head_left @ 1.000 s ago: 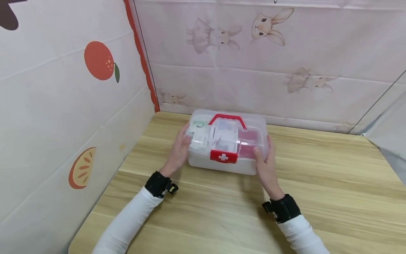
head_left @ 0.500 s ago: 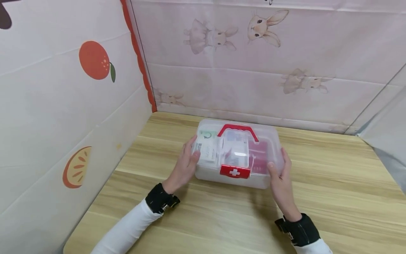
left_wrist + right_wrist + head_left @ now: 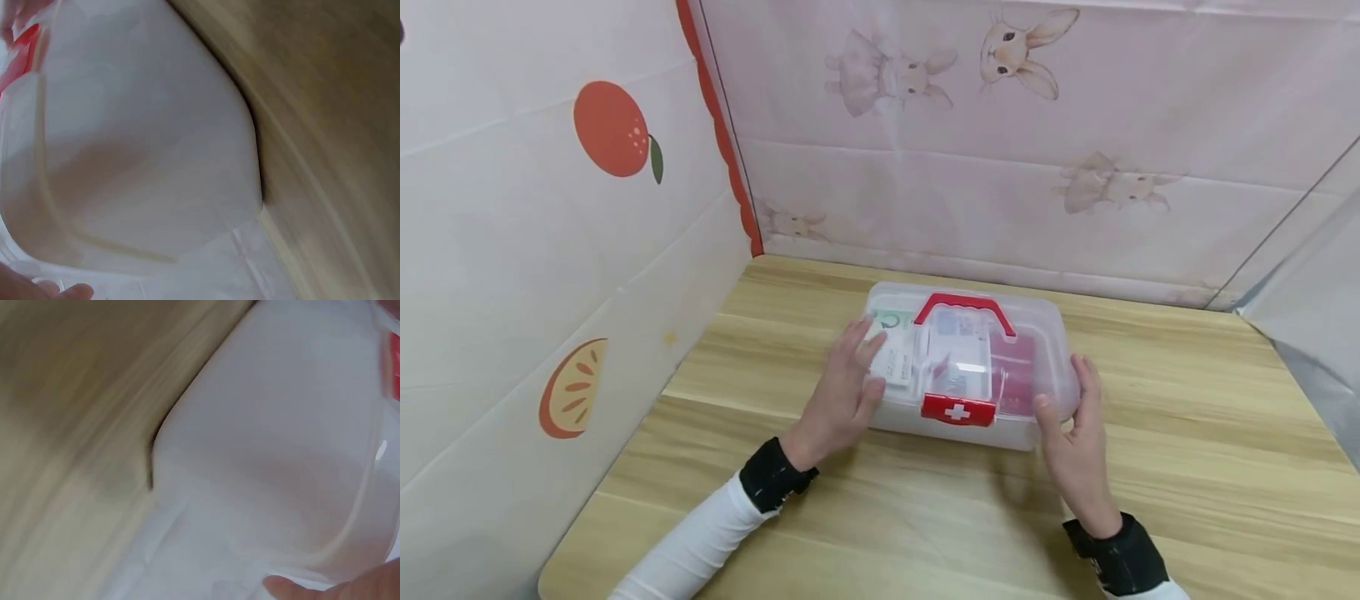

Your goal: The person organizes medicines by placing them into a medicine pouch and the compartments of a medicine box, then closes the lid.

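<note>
A first aid box [image 3: 951, 433] with a white base and a clear lid stands on the wooden table. Its red handle [image 3: 966, 302] lies on the lid, and a red clasp [image 3: 957, 410] with a white cross is at the front. Packets and something pink show through the lid. My left hand [image 3: 838, 400] is at the left end, fingers spread over the lid's edge. At the right end, my right hand [image 3: 1075, 450] has its thumb by the front corner and its fingers along the side. One finger [image 3: 350, 587] shows beside the box in the right wrist view.
The wooden table [image 3: 1187, 467] meets a pink rabbit-print curtain [image 3: 1000, 192] behind the box. A white curtain [image 3: 490, 292] with orange prints runs along the left, and more white cloth [image 3: 1315, 300] hangs at the right.
The box has moved right and toward me with both hands. It now sits almost where it was half a second ago, and my left hand's fingers have lifted and spread over the lid.
</note>
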Available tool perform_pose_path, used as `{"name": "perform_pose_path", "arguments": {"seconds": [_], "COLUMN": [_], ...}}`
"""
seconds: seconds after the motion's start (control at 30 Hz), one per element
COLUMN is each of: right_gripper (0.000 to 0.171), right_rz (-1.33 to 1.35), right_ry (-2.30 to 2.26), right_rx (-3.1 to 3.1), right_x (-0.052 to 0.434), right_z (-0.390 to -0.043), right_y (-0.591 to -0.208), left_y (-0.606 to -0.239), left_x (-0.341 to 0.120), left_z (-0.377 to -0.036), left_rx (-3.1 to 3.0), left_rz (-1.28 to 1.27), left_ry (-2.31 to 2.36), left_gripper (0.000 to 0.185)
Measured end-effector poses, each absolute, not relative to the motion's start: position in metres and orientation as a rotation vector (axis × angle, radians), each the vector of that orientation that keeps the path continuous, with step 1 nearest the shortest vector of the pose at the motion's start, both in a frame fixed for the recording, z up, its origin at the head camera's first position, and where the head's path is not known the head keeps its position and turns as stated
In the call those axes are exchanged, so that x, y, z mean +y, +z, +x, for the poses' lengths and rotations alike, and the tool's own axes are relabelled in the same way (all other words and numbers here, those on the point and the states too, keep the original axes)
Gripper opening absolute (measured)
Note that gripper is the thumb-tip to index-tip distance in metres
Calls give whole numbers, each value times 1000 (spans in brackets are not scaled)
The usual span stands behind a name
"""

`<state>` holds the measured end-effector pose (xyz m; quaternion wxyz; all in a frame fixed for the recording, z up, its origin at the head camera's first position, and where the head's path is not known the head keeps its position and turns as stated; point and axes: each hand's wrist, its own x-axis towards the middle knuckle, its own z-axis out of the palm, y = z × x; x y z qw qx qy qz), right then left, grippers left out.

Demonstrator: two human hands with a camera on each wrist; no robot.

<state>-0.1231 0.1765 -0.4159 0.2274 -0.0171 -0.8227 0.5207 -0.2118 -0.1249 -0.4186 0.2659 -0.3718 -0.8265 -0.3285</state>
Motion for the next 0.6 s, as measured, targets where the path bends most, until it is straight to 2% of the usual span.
{"name": "perform_pose_path", "arguments": {"seconds": [0.1,0.27,0.6], "right_gripper": [77,89,90], "right_rz": [92,280,234], "right_ry": [1262,1078,925], "right_rx": [-2220,-2174,-2173], "right_x": [174,173,162], "right_z": [-124,-128,-126], "right_y": [-424,-434,-431], "left_y": [-421,-421,-414], "left_x": [-123,-116,-102], "left_z": [-209,-205,-193], "left_rx": [-2199,-2192,-2223], "left_rz": [-1056,-1020,-890], "left_ry": [-776,-647,-448], "left_gripper": [59,86,92]}}
